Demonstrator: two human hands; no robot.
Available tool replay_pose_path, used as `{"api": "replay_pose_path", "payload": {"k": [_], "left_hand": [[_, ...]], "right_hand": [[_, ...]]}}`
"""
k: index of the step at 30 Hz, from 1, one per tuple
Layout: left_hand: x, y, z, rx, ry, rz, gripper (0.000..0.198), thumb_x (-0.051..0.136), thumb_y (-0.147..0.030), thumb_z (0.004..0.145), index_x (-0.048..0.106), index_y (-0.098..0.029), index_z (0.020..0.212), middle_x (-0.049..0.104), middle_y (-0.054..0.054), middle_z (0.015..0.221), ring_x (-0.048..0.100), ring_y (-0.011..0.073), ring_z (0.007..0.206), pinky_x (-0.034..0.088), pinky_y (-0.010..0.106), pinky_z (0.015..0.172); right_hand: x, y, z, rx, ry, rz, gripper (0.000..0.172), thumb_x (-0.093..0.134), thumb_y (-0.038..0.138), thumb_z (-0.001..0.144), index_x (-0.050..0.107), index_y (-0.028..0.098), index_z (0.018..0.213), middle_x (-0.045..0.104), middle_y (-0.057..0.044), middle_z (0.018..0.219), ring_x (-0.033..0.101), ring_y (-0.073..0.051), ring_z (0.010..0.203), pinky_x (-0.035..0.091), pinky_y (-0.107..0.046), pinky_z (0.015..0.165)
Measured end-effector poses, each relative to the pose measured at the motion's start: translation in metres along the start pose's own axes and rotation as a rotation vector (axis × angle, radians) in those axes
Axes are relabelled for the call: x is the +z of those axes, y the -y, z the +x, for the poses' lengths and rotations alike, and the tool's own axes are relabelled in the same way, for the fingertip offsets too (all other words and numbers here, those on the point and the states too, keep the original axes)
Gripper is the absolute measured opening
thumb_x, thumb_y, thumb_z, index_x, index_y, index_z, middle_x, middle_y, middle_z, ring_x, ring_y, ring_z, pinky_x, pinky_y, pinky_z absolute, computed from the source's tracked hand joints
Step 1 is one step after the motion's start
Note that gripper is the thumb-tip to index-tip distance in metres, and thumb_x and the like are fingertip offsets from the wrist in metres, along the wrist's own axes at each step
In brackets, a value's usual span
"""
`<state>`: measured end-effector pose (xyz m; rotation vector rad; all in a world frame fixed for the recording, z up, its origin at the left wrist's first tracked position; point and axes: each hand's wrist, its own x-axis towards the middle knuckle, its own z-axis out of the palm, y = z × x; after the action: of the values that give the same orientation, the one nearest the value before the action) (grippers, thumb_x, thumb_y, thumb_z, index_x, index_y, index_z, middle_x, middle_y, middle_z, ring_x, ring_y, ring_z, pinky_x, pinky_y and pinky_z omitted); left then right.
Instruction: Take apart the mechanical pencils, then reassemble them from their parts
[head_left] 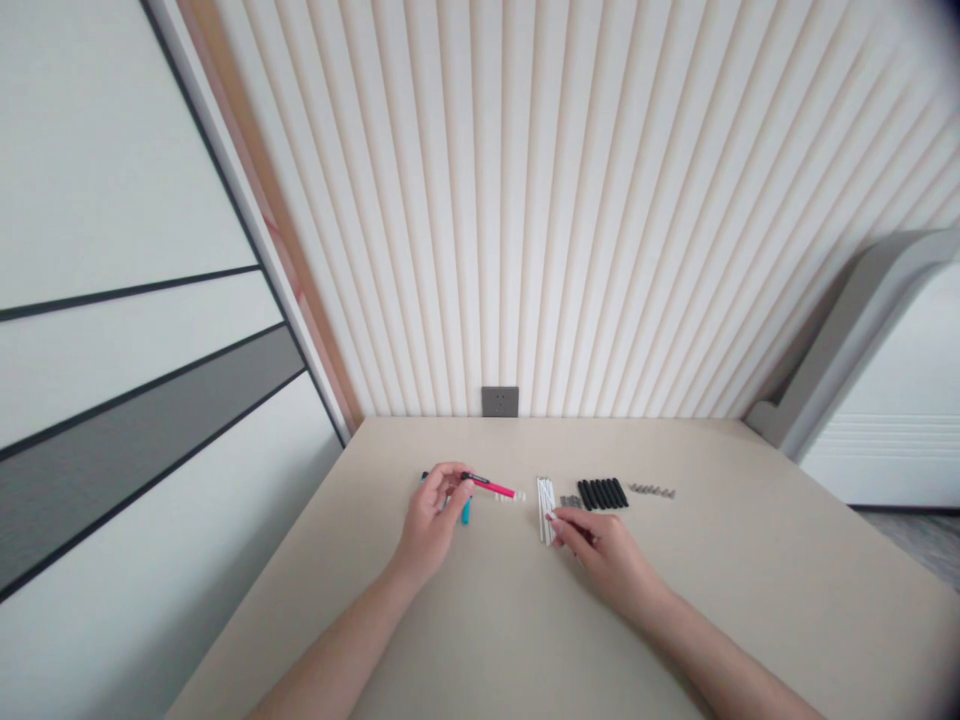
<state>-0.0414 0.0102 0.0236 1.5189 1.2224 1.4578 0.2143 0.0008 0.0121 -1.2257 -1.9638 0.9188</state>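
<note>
On a beige tabletop [480, 630], the left hand [431, 522] pinches a pink pen [491, 487] firmly between thumb and fingers, with a teal piece [466, 513] showing just below the hand. The right hand [606, 560] is partly curled, its fingertips [553, 517] at a bundle of white sticks [544, 510], though whether they grip it I cannot tell. Small white bits [508, 497] lie between the hands; beyond the sticks sit black tubes [601, 493] and small grey parts [651, 490]

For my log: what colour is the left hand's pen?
Slim plastic pen: pink with black end; head view.
</note>
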Motion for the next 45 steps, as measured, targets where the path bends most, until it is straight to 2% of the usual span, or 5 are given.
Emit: {"api": "replay_pose_path", "payload": {"k": [7, 12, 16, 27, 45], "left_hand": [[-0.046, -0.012, 0.026, 0.009, -0.263, 0.309, 0.037, 0.049, -0.043, 0.090, 0.062, -0.017, 0.112, 0.069, 0.006, 0.092, 0.065, 0.0193, 0.081, 0.052, 0.030, 0.071], [-0.075, 0.008, 0.038, -0.037, -0.174, 0.728, 0.038, 0.047, -0.038, 0.088, 0.062, -0.017, 0.115, 0.072, 0.006, 0.090, 0.066, 0.0213, 0.081, 0.051, 0.034, 0.079], [-0.086, 0.022, 0.040, -0.129, -0.115, 0.814, 0.028, 0.049, -0.034, 0.086, 0.066, -0.017, 0.100, 0.074, 0.007, 0.091, 0.067, 0.0225, 0.083, 0.050, 0.033, 0.080], [-0.093, 0.040, 0.041, -0.194, 0.023, 0.879, 0.026, 0.048, -0.032, 0.086, 0.069, -0.017, 0.090, 0.073, 0.007, 0.087, 0.067, 0.0226, 0.082, 0.047, 0.031, 0.074], [-0.083, 0.039, 0.040, -0.186, 0.054, 0.953, 0.027, 0.047, -0.032, 0.089, 0.070, -0.019, 0.088, 0.074, 0.008, 0.087, 0.066, 0.0229, 0.080, 0.043, 0.028, 0.067]], "right_hand": [[-0.003, -0.002, 0.001, -0.012, -0.023, -0.041, 0.041, 0.042, 0.047, 0.096, 0.069, 0.018, 0.090, 0.065, -0.001, 0.071, 0.048, -0.012, 0.058, 0.032, -0.025, 0.054], [-0.004, -0.001, 0.000, -0.038, -0.008, -0.073, 0.041, 0.041, 0.046, 0.096, 0.070, 0.017, 0.095, 0.068, -0.003, 0.073, 0.055, -0.014, 0.062, 0.037, -0.025, 0.058], [-0.004, 0.000, -0.001, -0.047, -0.009, -0.085, 0.041, 0.040, 0.047, 0.096, 0.070, 0.018, 0.095, 0.069, -0.004, 0.074, 0.058, -0.016, 0.064, 0.039, -0.025, 0.059], [-0.004, -0.002, -0.002, -0.062, -0.005, -0.110, 0.039, 0.041, 0.045, 0.095, 0.070, 0.019, 0.096, 0.070, -0.004, 0.076, 0.061, -0.017, 0.066, 0.042, -0.025, 0.062], [-0.002, 0.000, -0.003, -0.067, 0.014, -0.129, 0.042, 0.040, 0.047, 0.095, 0.071, 0.019, 0.099, 0.071, -0.005, 0.077, 0.063, -0.018, 0.068, 0.044, -0.027, 0.063]]}}
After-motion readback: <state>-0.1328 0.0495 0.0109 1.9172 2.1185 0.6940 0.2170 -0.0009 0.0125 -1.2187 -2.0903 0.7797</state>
